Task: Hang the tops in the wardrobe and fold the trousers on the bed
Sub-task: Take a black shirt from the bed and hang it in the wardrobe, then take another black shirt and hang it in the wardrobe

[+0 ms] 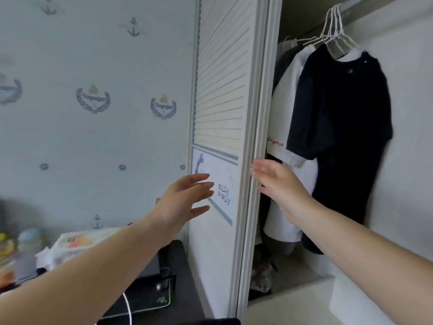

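— Hands?

— Both empty, fingers straight and spread. Left hand out in front of the louvred sliding door, near its printed lower panel; touching or just short, impossible to tell. Right hand flat against the door's edge, at the gap into the wardrobe.

— And the tops?

— Already on the rail: a dark T-shirt at the front on white wire hangers, a white top just behind it, something grey further back. No trousers or bed in view.

— Handling?

— Probably light and limp, all of them. Soft knit, so likely to sag and slip off a thin wire shoulder if tugged by the hem. Better taken at the hanger hook or at the collar, never by a sleeve.

— The door?

— Stiff, rigid panel, likely on a track. Looks best pushed flat-palmed along the edge frame, not on the slats, which look thin and could flex.

— Risk?

— Fabric of the white top hanging close to the door edge; could catch if slid across.
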A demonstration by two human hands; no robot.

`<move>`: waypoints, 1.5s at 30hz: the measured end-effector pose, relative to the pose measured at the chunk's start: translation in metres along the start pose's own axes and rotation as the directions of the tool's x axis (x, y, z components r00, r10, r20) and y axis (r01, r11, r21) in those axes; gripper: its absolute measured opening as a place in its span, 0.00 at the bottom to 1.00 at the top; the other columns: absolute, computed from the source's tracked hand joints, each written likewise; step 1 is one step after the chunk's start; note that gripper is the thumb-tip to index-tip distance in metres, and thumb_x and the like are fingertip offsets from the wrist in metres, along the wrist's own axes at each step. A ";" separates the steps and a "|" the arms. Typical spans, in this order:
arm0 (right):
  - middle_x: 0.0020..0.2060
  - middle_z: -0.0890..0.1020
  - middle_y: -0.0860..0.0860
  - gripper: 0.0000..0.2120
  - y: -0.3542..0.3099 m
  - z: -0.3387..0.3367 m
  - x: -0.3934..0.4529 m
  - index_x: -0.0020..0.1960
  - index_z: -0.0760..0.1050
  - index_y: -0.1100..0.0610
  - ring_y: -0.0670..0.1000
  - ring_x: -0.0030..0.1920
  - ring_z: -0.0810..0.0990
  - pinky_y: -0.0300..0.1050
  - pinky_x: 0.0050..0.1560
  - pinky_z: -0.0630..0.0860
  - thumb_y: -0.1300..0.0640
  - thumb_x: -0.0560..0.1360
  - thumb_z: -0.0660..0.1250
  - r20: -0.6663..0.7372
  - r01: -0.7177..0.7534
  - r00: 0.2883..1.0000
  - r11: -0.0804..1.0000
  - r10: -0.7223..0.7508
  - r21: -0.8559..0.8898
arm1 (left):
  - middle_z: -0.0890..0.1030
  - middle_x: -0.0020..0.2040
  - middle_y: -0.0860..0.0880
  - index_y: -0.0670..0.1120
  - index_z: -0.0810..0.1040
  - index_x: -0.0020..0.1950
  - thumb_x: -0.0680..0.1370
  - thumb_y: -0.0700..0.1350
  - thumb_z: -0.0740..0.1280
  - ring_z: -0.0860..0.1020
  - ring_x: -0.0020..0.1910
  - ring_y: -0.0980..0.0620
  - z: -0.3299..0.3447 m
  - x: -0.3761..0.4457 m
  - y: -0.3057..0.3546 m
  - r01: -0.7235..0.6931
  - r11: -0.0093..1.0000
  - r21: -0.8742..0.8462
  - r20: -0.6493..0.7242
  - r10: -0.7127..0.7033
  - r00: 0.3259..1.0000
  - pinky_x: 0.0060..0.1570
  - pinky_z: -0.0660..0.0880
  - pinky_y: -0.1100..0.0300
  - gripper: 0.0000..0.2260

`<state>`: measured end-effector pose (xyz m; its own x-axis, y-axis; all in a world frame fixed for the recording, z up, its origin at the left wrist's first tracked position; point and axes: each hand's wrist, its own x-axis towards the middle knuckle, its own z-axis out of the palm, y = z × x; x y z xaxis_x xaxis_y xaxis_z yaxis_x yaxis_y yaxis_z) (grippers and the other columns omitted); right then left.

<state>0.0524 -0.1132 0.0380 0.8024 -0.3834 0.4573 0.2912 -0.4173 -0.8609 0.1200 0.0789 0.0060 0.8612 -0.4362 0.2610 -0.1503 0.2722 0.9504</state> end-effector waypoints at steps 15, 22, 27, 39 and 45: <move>0.57 0.79 0.44 0.13 0.005 0.265 -0.182 0.60 0.75 0.51 0.43 0.60 0.76 0.50 0.68 0.70 0.56 0.76 0.67 0.676 -0.144 0.734 0.987 0.063 0.064 | 0.82 0.55 0.49 0.48 0.78 0.56 0.80 0.39 0.64 0.80 0.54 0.53 -0.214 -0.267 -0.039 0.195 0.981 -0.013 -0.628 -0.159 0.762 0.55 0.77 0.54 0.08; 0.57 0.80 0.49 0.12 -0.039 0.406 -0.317 0.59 0.76 0.54 0.46 0.58 0.77 0.48 0.66 0.72 0.58 0.76 0.68 0.889 -0.194 0.458 0.975 -0.008 0.109 | 0.81 0.51 0.48 0.46 0.77 0.56 0.80 0.38 0.64 0.79 0.47 0.53 -0.302 -0.447 -0.024 0.179 0.982 -0.057 -0.857 -0.140 0.497 0.46 0.76 0.60 0.07; 0.57 0.79 0.46 0.13 -0.085 0.495 -0.435 0.60 0.75 0.52 0.45 0.59 0.76 0.40 0.58 0.72 0.54 0.76 0.68 0.970 -0.208 0.231 0.970 -0.074 0.124 | 0.82 0.51 0.46 0.46 0.78 0.55 0.78 0.40 0.66 0.80 0.48 0.52 -0.354 -0.587 -0.006 0.193 0.977 -0.089 -0.941 -0.146 0.305 0.51 0.78 0.56 0.07; 0.54 0.79 0.50 0.14 -0.161 0.637 -0.669 0.61 0.74 0.55 0.46 0.53 0.77 0.35 0.47 0.72 0.58 0.76 0.68 0.975 -0.190 -0.196 0.980 -0.103 0.065 | 0.81 0.55 0.46 0.45 0.76 0.61 0.79 0.41 0.66 0.79 0.56 0.49 -0.416 -0.852 0.009 0.140 0.973 -0.186 -0.974 -0.164 -0.154 0.54 0.76 0.55 0.11; 0.53 0.80 0.48 0.13 -0.176 0.700 -0.745 0.61 0.74 0.55 0.43 0.51 0.77 0.33 0.46 0.71 0.58 0.77 0.67 0.933 -0.140 -0.347 0.989 -0.093 0.046 | 0.80 0.57 0.47 0.46 0.76 0.61 0.79 0.42 0.65 0.79 0.56 0.51 -0.443 -0.927 -0.006 0.068 0.962 -0.264 -0.921 -0.230 -0.315 0.52 0.75 0.56 0.10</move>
<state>-0.2323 0.8224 -0.3079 0.1803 0.9408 -0.2870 0.1997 -0.3207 -0.9259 -0.4622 0.8617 -0.3166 0.2107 0.8644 -0.4566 0.0424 0.4586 0.8876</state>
